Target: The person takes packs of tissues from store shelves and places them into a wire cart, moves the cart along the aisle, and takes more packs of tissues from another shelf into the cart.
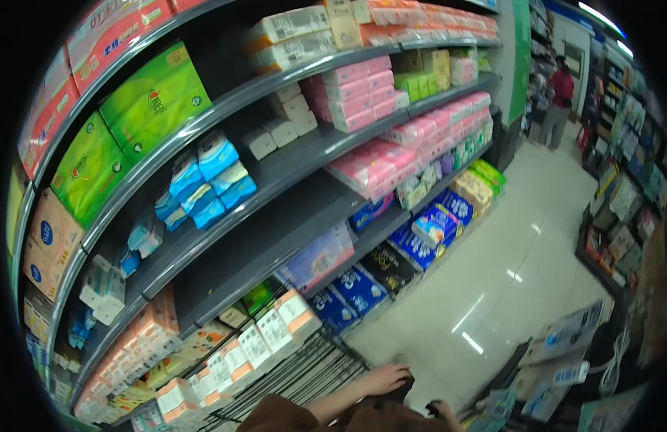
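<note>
At the bottom centre, my left hand (387,379) reaches out from a brown sleeve, its fingers curled over a dark object whose kind does not show. To its right, only part of my right hand (443,412) is visible low in the view. It is closed around a small dark thing too unclear to name. Left of my hands stands a black wire rack (315,371). Along it is a row of white and orange tissue packs (254,347) with printed labels.
Dark shelves (276,176) hold pink tissue packs (373,167), blue packs (207,180) and green packages (157,101). Blue packages (359,286) lie at floor level. A pale tiled aisle (484,288) runs back to a person (560,93). Hanging packaged goods (556,356) stand at right.
</note>
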`<state>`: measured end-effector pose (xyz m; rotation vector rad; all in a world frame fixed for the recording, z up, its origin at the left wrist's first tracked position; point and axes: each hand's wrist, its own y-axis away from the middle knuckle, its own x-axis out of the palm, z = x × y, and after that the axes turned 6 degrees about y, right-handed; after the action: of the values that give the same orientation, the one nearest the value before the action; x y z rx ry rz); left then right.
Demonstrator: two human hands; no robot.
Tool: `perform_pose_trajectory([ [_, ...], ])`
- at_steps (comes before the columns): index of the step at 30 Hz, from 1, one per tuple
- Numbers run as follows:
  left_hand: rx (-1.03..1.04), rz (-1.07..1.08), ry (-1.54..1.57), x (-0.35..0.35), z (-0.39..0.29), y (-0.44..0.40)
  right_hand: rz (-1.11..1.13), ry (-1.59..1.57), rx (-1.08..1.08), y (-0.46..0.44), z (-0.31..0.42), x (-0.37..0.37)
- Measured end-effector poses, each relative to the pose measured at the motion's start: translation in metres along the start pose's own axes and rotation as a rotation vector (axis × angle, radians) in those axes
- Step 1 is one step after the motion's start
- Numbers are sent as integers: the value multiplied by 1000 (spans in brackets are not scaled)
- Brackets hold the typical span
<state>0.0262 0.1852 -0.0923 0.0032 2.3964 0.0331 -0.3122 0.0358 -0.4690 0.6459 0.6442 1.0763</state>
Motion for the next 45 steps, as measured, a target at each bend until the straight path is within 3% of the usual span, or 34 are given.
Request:
perform_pose_trajectory([
  [2,-21,-29,-8,-17,27,-27,-144,102,140,44,107,-37],
  [5,-63,-89,-38,-41,60,-52,-321,106,108,-1,184,-83],
  [8,-64,-204,6,-82,82,-74,-501,562,-265,-82,320,-128],
  [10,-97,-341,77,-109,92,-77,-502,426,-658,-58,510,-123],
  [11,-135,-371,77,-120,101,-79,-431,340,-671,-44,595,-113],
  [12,-175,-398,76,-131,109,-80,-417,341,-817,-33,672,-103],
  [13,-243,-391,41,-147,108,-77,-319,222,-1048,-57,719,-97],
  [14,-261,-445,61,-154,107,-75,-313,344,-1206,-12,794,-82],
  [17,-332,-609,130,-170,111,-65,-270,393,-1522,30,948,-40],
  [19,-399,-715,212,-167,108,-57,-277,446,-1753,5,1038,-18],
  [21,-509,-845,236,-156,97,-50,-384,548,-1851,4,1119,5],
  [24,-651,-1039,249,-134,91,-40,-785,655,-1718,-53,1220,41],
  [25,-688,-1110,253,-127,89,-42,-886,806,-1507,-51,1248,51],
  [26,-734,-1158,261,-124,85,-45,-915,859,-1509,-65,1273,58],
  [28,-826,-1252,274,-122,75,-49,-788,810,-1746,-91,1300,64],
  [32,-927,-1358,194,-130,77,-75,-834,621,-1948,-109,1322,86],
  [36,-947,-1336,173,-145,78,-103,-866,672,-1813,-127,1320,89],
  [38,-933,-1301,144,-148,84,-114,-989,611,-1888,-133,1319,93],
  [42,-937,-1299,142,-154,84,-133,-754,476,-1682,-98,1293,80],
  [45,-890,-1314,165,-154,84,-146,-602,450,-1691,-61,1257,61],
])
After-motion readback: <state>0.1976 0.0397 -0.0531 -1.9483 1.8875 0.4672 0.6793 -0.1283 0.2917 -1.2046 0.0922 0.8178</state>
